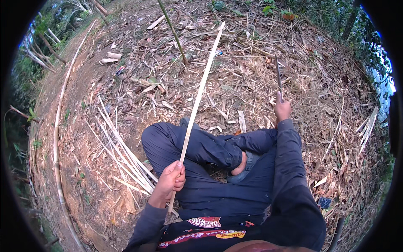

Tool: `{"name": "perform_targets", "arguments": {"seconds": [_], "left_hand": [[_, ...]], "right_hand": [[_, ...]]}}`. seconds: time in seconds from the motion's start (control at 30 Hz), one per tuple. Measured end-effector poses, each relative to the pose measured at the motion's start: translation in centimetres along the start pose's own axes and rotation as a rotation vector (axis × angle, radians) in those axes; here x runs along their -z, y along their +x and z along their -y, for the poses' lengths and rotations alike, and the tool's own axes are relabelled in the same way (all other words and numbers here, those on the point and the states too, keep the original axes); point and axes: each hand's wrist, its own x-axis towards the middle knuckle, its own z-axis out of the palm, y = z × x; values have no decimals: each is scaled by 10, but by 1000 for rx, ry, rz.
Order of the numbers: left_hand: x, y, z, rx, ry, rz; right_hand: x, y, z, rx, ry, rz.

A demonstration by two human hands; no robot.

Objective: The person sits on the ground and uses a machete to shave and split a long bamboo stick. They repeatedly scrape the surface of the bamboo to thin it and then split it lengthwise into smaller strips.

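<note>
My left hand (pixel 173 178) is closed around the lower part of a long, pale split-bamboo strip (pixel 199 94), which slants up and away over my crossed legs. The strip's far end reaches past the thin green stem, above the leaf litter. Out to the right, my right hand (pixel 283 108) grips a knife (pixel 278 74) by its handle, the narrow dark blade pointing away from me. Blade and strip are well apart. Beside my left knee lies a bundle of similar pale strips (pixel 128 157) on the ground.
A long bamboo pole (pixel 57 138) lies along the left. A thin green stem (pixel 174 33) stands ahead. More pale strips (pixel 368 126) lie at the far right, and a small dark object (pixel 324 203) rests near my right elbow. Dry leaves and shavings cover the ground.
</note>
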Motion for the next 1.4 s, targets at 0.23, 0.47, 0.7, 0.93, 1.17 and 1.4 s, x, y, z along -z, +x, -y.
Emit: {"name": "perform_targets", "arguments": {"seconds": [0.23,0.47,0.7,0.93,1.17,1.4], "left_hand": [[-67,71,-12,-175,172,13],[-88,53,-16,54,62,181],[-97,37,-35,81,9,256],[-94,36,-34,65,-51,235],[-98,22,-39,34,-50,205],[-82,30,-33,92,-260,228]], "right_hand": [[16,-140,77,629,250,199],[40,-210,119,1181,168,297],[40,-179,120,1125,67,8],[42,-198,133,1082,122,154],[53,-169,135,1167,53,132],[47,-208,148,1369,7,85]]}}
